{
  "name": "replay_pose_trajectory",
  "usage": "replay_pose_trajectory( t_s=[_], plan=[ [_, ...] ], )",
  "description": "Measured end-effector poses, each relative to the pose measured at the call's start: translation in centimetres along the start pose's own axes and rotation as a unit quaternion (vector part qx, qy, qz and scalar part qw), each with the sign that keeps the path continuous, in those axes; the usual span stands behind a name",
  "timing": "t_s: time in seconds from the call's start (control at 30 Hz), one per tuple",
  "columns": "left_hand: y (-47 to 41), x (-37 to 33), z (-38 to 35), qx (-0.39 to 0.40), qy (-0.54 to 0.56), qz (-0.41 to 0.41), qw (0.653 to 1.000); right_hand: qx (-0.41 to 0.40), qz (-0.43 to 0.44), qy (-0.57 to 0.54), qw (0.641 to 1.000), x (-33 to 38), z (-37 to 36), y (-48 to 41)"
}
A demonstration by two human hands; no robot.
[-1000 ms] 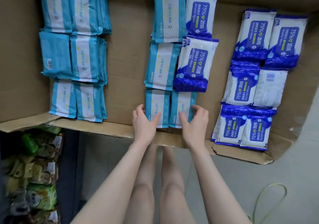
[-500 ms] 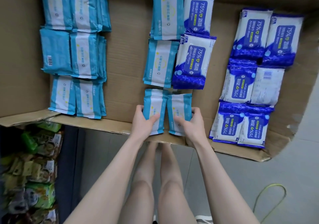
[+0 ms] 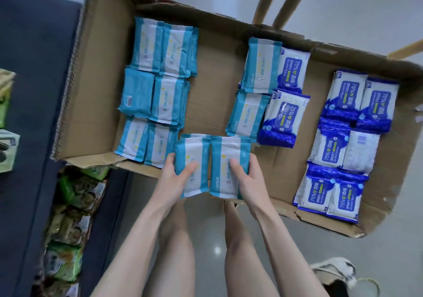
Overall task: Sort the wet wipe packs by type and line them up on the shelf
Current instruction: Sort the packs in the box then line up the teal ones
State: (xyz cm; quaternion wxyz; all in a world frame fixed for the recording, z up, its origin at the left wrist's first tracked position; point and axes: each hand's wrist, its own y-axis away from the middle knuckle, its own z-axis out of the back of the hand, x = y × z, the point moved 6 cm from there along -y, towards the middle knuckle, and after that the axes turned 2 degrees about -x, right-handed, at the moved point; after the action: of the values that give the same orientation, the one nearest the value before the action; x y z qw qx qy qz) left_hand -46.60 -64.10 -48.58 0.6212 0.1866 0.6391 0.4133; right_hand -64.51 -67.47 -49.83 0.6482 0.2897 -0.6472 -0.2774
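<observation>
The box (image 3: 212,90) is plain brown cardboard. At its left, the teal packs (image 3: 146,44) have a white centre band with a small yellow mark; one, the barcode pack (image 3: 137,95), is solid teal with a white barcode. The left held pack (image 3: 194,150) and right held pack (image 3: 229,150) have the same teal-and-white banding. At the right, the blue packs (image 3: 343,92) are white above deep blue, with a blue label lettered in white and a yellow-green strip. Among them, the pale pack (image 3: 360,150) is almost all white. Near left, the green packs (image 3: 66,262) are mottled green and brown, on a navy surface (image 3: 34,44). The floor (image 3: 210,228) is glossy grey.
</observation>
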Motion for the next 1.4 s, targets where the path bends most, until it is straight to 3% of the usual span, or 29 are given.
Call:
replay_pose_trajectory(
  t_s=[0.2,0.47,0.57,0.67,0.8,1.07,1.2,1.4],
  plan=[
    [-3.2,-1.6,8.1,-0.043,-0.034,-0.021,0.998,0.002,0.011,0.078,0.997,-0.7,-8.9,-1.9],
    [-11.1,-3.7,16.5,-0.029,-0.223,-0.029,0.974,-0.046,-0.013,0.114,0.992,-2.4,-18.8,-4.6],
    [-13.8,-2.8,17.4,-0.003,-0.281,-0.014,0.960,-0.080,0.010,0.235,0.969,-3.1,-20.6,-5.9],
    [-15.2,-1.4,17.9,0.001,-0.365,-0.012,0.931,-0.114,-0.011,0.328,0.938,-4.2,-21.3,-6.2],
    [-15.1,-0.9,17.8,0.026,-0.315,0.022,0.949,-0.101,-0.013,0.300,0.949,-4.8,-22.1,-6.2],
    [-14.7,-0.9,18.7,0.028,-0.336,0.037,0.941,-0.045,-0.035,0.381,0.923,-3.8,-21.4,-6.5],
    [-13.3,-2.5,18.8,0.029,-0.378,-0.015,0.925,-0.035,-0.019,0.424,0.905,-2.1,-20.5,-5.9],
    [-10.0,-6.6,17.4,0.019,-0.470,-0.131,0.872,-0.078,0.057,0.438,0.894,2.4,-18.6,-3.3]
  ],
)
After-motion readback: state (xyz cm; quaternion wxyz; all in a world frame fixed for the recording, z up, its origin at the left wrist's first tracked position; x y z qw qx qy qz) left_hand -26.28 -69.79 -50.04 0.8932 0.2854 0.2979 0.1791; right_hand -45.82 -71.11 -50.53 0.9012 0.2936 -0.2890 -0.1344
